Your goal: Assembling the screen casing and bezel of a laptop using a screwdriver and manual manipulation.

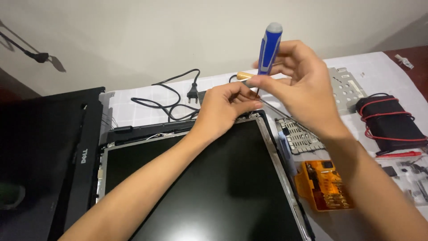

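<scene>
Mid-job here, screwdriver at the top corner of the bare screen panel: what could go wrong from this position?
1. The screwdriver tip works right at the screen panel corner; a slip could scratch or crack the glass.
2. The left hand pinches close to the tip, so a slip could jab the fingers.
3. The right hand covers the tip, so a freed screw might drop unseen among the loose parts.

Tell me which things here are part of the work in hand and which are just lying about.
In use: blue screwdriver, right hand, left hand, screen panel.

Lying about: power cable, orange bit case, metal bracket, black pack with red wires, black bezel.
</scene>
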